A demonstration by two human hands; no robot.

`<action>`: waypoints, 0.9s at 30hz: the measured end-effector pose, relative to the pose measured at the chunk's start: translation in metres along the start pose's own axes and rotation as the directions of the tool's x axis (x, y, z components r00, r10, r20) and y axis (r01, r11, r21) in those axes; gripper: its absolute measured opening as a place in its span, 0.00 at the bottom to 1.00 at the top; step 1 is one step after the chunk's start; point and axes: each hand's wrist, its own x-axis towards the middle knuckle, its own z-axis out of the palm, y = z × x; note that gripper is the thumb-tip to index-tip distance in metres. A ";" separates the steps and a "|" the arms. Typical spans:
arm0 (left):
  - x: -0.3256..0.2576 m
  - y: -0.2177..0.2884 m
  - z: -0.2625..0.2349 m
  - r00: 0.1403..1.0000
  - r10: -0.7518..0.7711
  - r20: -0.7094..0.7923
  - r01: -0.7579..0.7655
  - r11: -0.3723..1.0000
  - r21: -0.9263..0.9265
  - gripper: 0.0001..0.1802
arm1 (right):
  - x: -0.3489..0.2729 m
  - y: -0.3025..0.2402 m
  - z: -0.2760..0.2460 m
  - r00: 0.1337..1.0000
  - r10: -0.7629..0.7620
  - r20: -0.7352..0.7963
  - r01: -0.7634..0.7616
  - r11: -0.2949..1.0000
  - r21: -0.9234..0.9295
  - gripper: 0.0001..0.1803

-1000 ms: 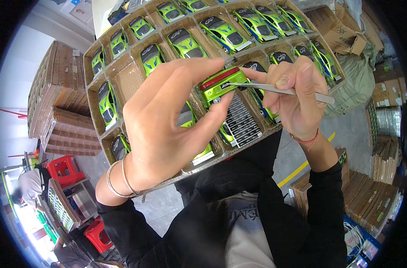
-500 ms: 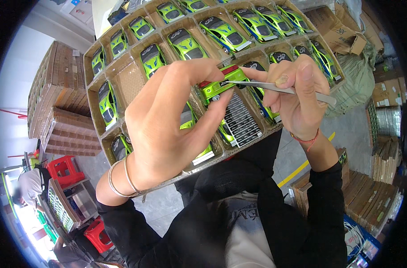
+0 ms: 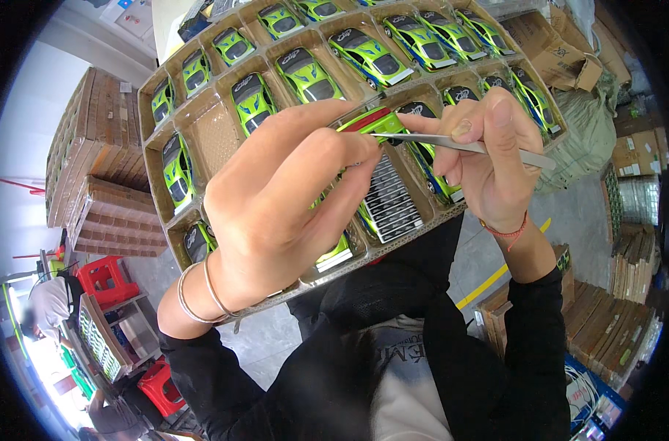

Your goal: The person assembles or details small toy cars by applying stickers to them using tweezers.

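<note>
My left hand is closed around a small bright green toy car, its red strip at the end turned up. Its curled fingertips press on the near face of the car and cover much of it. In my right hand are silver tweezers, pinched between thumb and fingers. Their tips meet the car's end beside my left fingertips; whether they grip anything is too small to tell. Below the car lies a sheet of black-and-white label strips, on a brown compartment tray of green toy cars.
Stacks of brown trays stand at the left, near red stools. An open cardboard box and a pale green sack are at the far right. Flat cardboard is piled at the lower right. Another person is at the left edge.
My left fingers have curled inward over the car's near face, and the car has tilted, with more of its red strip showing. My right hand and the tweezers have barely moved.
</note>
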 end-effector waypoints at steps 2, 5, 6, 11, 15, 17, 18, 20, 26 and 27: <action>-0.002 -0.001 -0.003 1.000 0.009 -0.002 -0.009 1.000 0.012 0.14 | 0.003 -0.004 0.003 0.999 0.041 -0.021 -0.041 0.999 0.002 0.21; -0.006 0.000 -0.016 0.999 0.037 -0.005 -0.036 0.998 0.050 0.15 | 0.012 -0.012 0.002 0.988 0.077 -0.132 -0.067 0.995 0.075 0.22; -0.006 0.000 -0.021 0.999 0.039 -0.011 -0.038 0.998 0.050 0.15 | 0.013 -0.018 -0.002 0.981 0.058 -0.186 -0.030 0.988 0.152 0.23; -0.031 -0.005 -0.049 0.961 -0.072 -0.266 0.169 0.917 0.361 0.22 | -0.005 0.006 -0.020 0.980 0.173 -0.093 -0.166 0.983 0.081 0.33; -0.062 -0.049 -0.073 0.985 -0.093 -0.146 0.153 0.862 0.483 0.21 | 0.003 0.018 -0.010 0.941 0.339 -0.026 -0.340 0.939 -0.060 0.29; -0.074 -0.067 -0.065 0.975 -0.196 -0.102 0.220 0.892 0.394 0.22 | 0.006 0.021 -0.010 0.931 0.366 -0.017 -0.366 0.930 -0.032 0.25; -0.078 -0.075 -0.061 0.976 -0.200 -0.083 0.217 0.892 0.397 0.23 | 0.006 0.022 -0.009 0.931 0.365 -0.018 -0.366 0.928 -0.077 0.22; -0.078 -0.085 -0.061 0.972 -0.233 -0.026 0.227 0.905 0.361 0.18 | 0.008 0.024 -0.006 0.927 0.371 -0.046 -0.374 0.911 -0.172 0.15; -0.097 -0.094 -0.102 0.857 -0.483 0.179 0.335 0.787 0.518 0.15 | 0.005 0.026 -0.016 0.928 0.365 -0.074 -0.371 0.885 -0.283 0.14; -0.097 -0.094 -0.113 0.825 -0.513 0.239 0.304 0.759 0.576 0.18 | 0.007 0.027 -0.017 0.922 0.381 -0.070 -0.384 0.879 -0.282 0.14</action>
